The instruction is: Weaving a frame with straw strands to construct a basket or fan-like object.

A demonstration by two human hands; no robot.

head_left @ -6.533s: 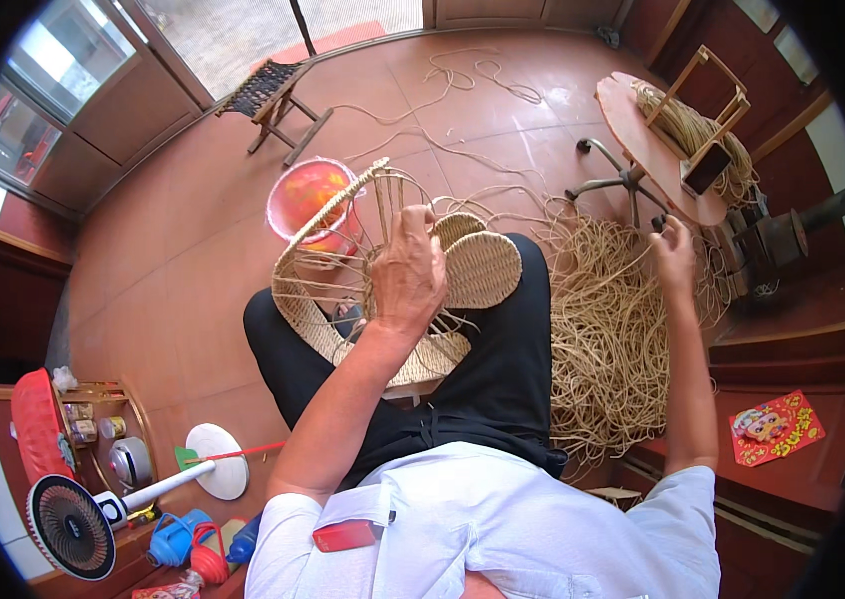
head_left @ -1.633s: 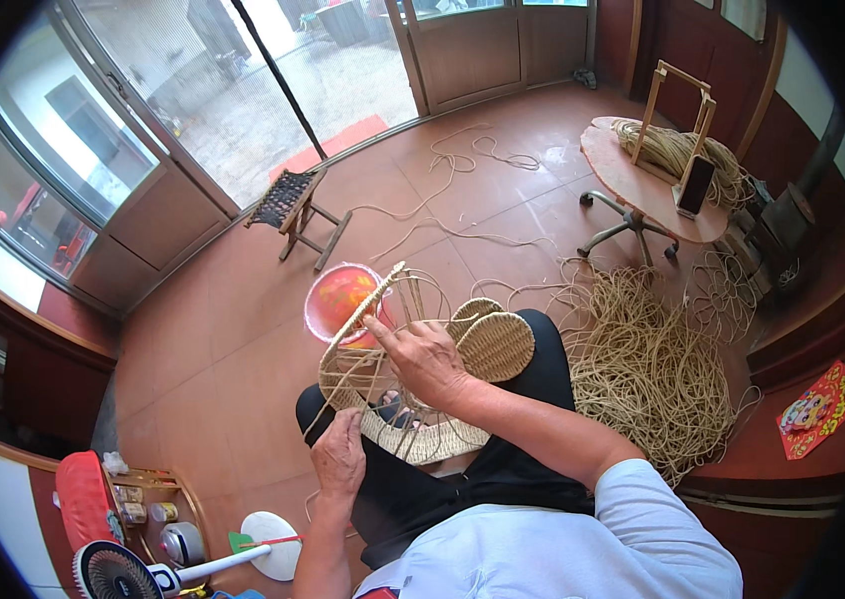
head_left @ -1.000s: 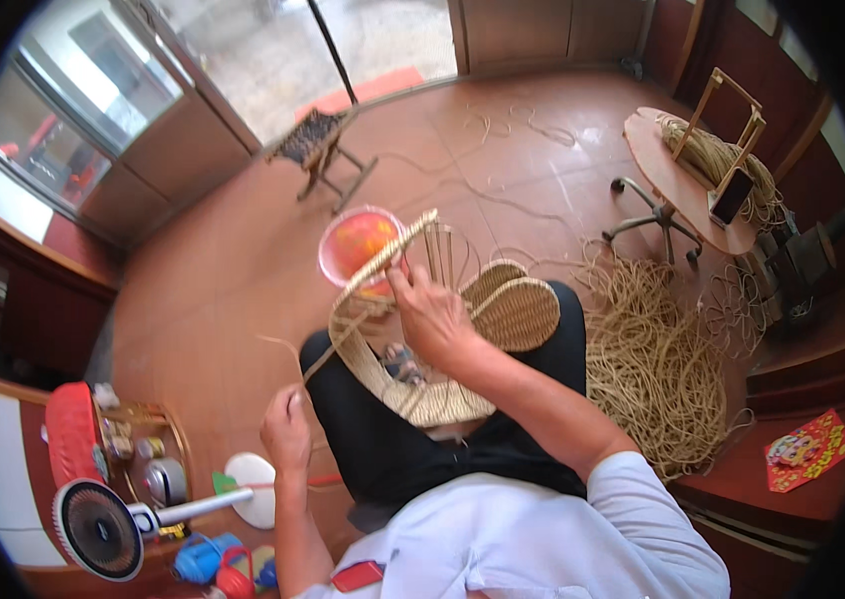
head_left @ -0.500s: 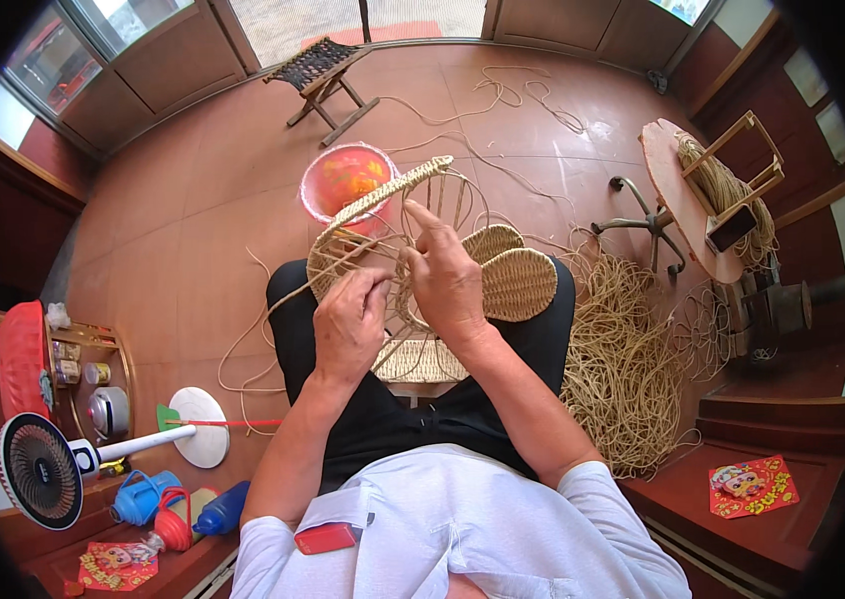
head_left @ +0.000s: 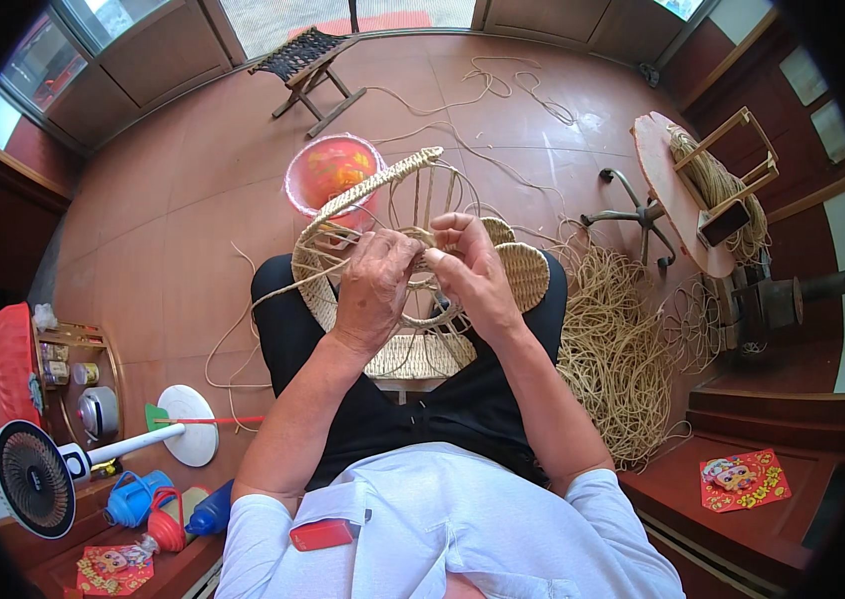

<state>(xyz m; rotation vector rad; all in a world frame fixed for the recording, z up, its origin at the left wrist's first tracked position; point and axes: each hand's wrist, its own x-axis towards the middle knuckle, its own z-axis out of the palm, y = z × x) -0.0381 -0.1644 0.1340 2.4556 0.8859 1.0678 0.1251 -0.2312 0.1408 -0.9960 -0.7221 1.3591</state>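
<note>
Both hands met over a half-woven rattan basket (head_left: 412,329) that rested on the person's lap. The left hand (head_left: 372,290) lay curled on the basket's upper frame, its fingers (head_left: 392,255) bent narrow around a thin rattan strand (head_left: 273,295) that ran away from them to the person's left and looped down toward the floor. The right hand (head_left: 477,275) sat just beside it, fingertips (head_left: 442,250) pinched close against the left hand's, gripping the same weave where the strand met the upright ribs. Above the fingers rose the basket's braided arched handle (head_left: 372,185), and beyond that stood a red plastic bucket (head_left: 332,170). To the right of the fingers lay a woven round lid (head_left: 527,275), touching the basket, and farther right a large heap of loose rattan (head_left: 622,349) spread over the floor. Well left of the fingers and below them stood a white fan (head_left: 38,479).
</note>
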